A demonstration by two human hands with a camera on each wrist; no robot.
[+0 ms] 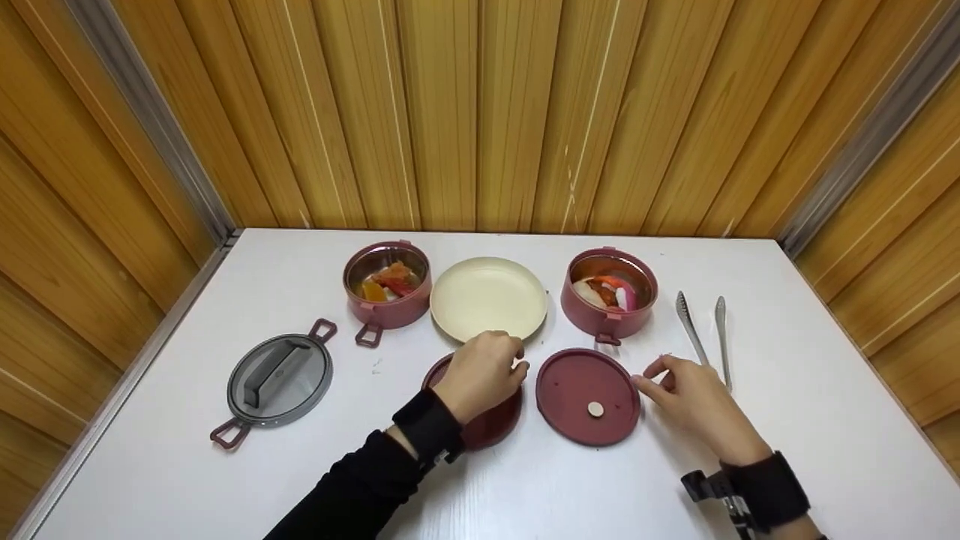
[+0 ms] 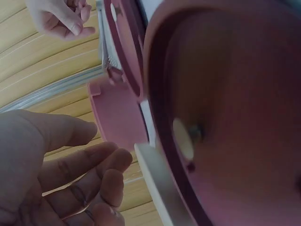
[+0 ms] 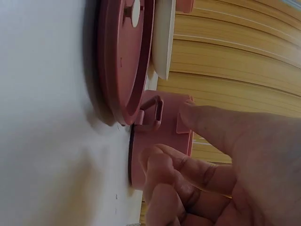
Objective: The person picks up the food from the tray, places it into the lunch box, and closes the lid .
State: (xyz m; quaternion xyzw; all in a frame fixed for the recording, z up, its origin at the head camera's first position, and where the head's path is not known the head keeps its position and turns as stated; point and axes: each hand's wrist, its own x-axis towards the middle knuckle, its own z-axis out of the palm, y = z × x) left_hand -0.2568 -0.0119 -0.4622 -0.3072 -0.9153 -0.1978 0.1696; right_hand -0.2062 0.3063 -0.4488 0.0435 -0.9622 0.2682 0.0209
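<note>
My left hand (image 1: 480, 379) hovers over a dark red round lid (image 1: 499, 427), hiding much of it. Its fingers are loosely bent, with a gap to the thumb and nothing between them in the left wrist view. A second dark red lid (image 1: 574, 386), with a small pale round knob, lies flat to the right. Beside that lid's right edge is my right hand (image 1: 694, 405), fingers relaxed and empty. In the right wrist view, its thumb and fingers (image 3: 188, 169) appear apart from the lid (image 3: 134, 61); a red pot (image 3: 164, 136) stands beyond.
Two red pots (image 1: 401, 311) (image 1: 634, 322) holding colourful food pieces flank a cream plate (image 1: 487, 296) at the back. A grey lid with handles (image 1: 277, 397) lies at left. Metal tongs (image 1: 721, 330) lie beyond my right hand. A wood-panelled wall (image 1: 502, 112) closes the table's back.
</note>
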